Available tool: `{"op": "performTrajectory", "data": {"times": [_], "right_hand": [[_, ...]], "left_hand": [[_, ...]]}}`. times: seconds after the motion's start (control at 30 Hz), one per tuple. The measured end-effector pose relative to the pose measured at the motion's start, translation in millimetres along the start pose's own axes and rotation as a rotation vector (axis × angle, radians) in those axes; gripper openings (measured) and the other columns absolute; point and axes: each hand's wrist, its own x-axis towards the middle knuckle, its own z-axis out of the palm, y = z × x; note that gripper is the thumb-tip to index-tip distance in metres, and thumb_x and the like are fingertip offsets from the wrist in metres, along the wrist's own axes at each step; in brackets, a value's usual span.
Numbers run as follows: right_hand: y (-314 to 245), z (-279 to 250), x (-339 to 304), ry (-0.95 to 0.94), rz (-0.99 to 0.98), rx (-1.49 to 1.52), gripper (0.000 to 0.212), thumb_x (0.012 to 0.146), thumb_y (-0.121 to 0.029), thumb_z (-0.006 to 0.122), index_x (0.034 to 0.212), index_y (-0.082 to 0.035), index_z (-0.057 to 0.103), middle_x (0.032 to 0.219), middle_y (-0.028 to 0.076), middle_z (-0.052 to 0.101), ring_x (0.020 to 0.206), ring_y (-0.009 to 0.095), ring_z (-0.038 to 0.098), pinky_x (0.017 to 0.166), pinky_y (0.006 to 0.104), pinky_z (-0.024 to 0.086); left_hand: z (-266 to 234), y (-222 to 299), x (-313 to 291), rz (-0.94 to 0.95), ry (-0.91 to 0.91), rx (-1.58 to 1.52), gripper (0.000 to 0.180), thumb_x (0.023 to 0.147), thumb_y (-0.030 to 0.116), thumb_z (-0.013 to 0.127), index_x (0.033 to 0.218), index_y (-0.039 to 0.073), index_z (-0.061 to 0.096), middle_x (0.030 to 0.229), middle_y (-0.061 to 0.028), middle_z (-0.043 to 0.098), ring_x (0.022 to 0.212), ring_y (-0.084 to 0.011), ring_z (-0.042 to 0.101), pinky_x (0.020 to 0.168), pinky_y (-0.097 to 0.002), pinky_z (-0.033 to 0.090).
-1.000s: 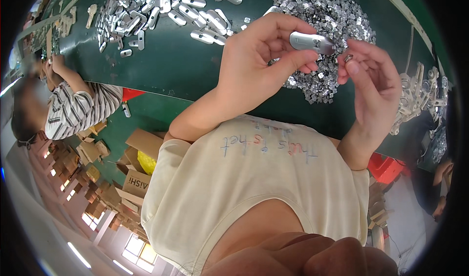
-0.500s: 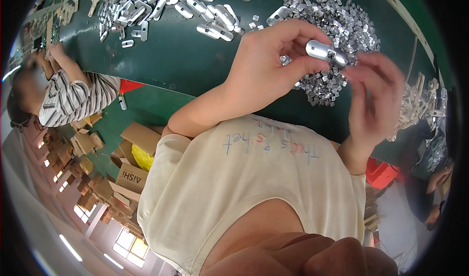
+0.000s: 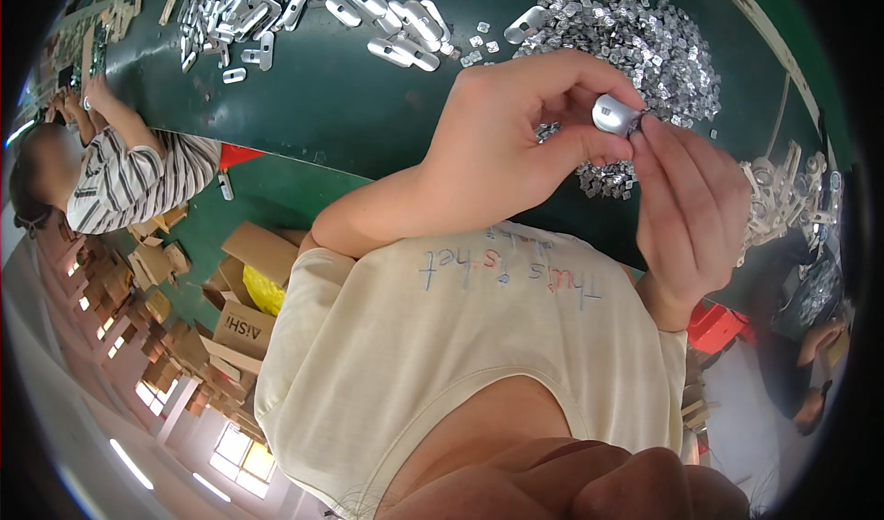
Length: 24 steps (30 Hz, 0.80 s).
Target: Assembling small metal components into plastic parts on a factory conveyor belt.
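A silver, round-ended metal cover (image 3: pixel 613 113) is held up over the table in front of my chest. My left hand (image 3: pixel 516 129) pinches its left end between thumb and fingers. My right hand (image 3: pixel 692 202) is closed at the other end, its fingertips pressed over the middle and right part, so the slot there is hidden. Whether a small clip is also between those fingertips cannot be seen. Just behind my hands lies a heap of small shiny metal clips (image 3: pixel 668 60). One more silver cover (image 3: pixel 527 25) rests at the heap's left edge.
A pile of silver covers (image 3: pixel 368 5) spreads over the green table (image 3: pixel 304 97) at the far left. Pale plastic parts (image 3: pixel 783 198) lie to the right. A person in a striped top (image 3: pixel 147 184) works at the left; cardboard boxes (image 3: pixel 241 322) stand on the floor.
My right hand has moved left and closed on the cover's right end. The cover has turned, and its slotted middle is now behind my fingers. Several small clips now lie left of the heap.
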Motion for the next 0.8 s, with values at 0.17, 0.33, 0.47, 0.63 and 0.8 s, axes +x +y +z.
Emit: {"op": "performTrajectory", "data": {"times": [0.17, 0.33, 0.47, 0.63, 0.8], "right_hand": [[1.5, -3.4, -0.4, 0.011, 0.158, 0.164, 0.029, 0.062, 0.002, 0.067, 0.09, 0.004, 0.063, 0.095, 0.014, 0.062, 0.084, 0.028, 0.059, 0.07, 0.0335, 0.047], [25.9, -19.1, -21.0, 0.112, 0.546, -0.012, 0.035, 0.068, -0.009, 0.074, 0.097, 0.0, 0.056, 0.099, 0.013, 0.057, 0.09, 0.03, 0.055, 0.077, 0.0363, 0.044], [57.8, -66.6, -88.2, -0.425, 0.933, -0.667, 0.031, 0.069, -0.014, 0.072, 0.098, -0.012, 0.062, 0.099, 0.01, 0.053, 0.095, 0.031, 0.047, 0.083, 0.0377, 0.04], [97.7, -68.5, -133.9, -0.466, 0.968, -0.729, 0.028, 0.067, -0.012, 0.072, 0.094, -0.012, 0.064, 0.1, 0.009, 0.054, 0.097, 0.031, 0.047, 0.086, 0.04, 0.038], [112.4, -53.7, -104.7, 0.098, 0.835, -0.224, 0.017, 0.087, -0.018, 0.059, 0.088, -0.001, 0.057, 0.089, 0.01, 0.058, 0.076, 0.022, 0.053, 0.071, 0.0285, 0.041]], "left_hand": [[7.5, -0.9, 5.5, -0.02, 0.095, -0.214, 0.027, 0.075, -0.011, 0.061, 0.1, -0.002, 0.059, 0.09, -0.0078, 0.06, 0.074, -0.0102, 0.06, 0.066, -0.02, 0.051], [-3.9, -20.3, 9.9, -0.041, 0.17, -0.11, 0.028, 0.076, -0.009, 0.062, 0.104, -0.005, 0.055, 0.087, -0.0112, 0.062, 0.073, -0.0133, 0.063, 0.066, -0.021, 0.051], [-2.9, -21.3, 9.4, -0.055, 0.137, -0.109, 0.028, 0.077, -0.008, 0.063, 0.104, -0.006, 0.055, 0.088, -0.0133, 0.063, 0.076, -0.0153, 0.064, 0.068, -0.0226, 0.052], [-4.8, -23.2, 10.2, -0.053, 0.13, -0.131, 0.029, 0.078, -0.007, 0.063, 0.105, -0.006, 0.054, 0.089, -0.0134, 0.063, 0.079, -0.0163, 0.064, 0.07, -0.0227, 0.052], [-2.8, -28.4, 10.8, -0.073, 0.113, -0.146, 0.026, 0.08, -0.005, 0.06, 0.106, -0.003, 0.055, 0.09, -0.0111, 0.063, 0.08, -0.0156, 0.064, 0.071, -0.0221, 0.051]]}}
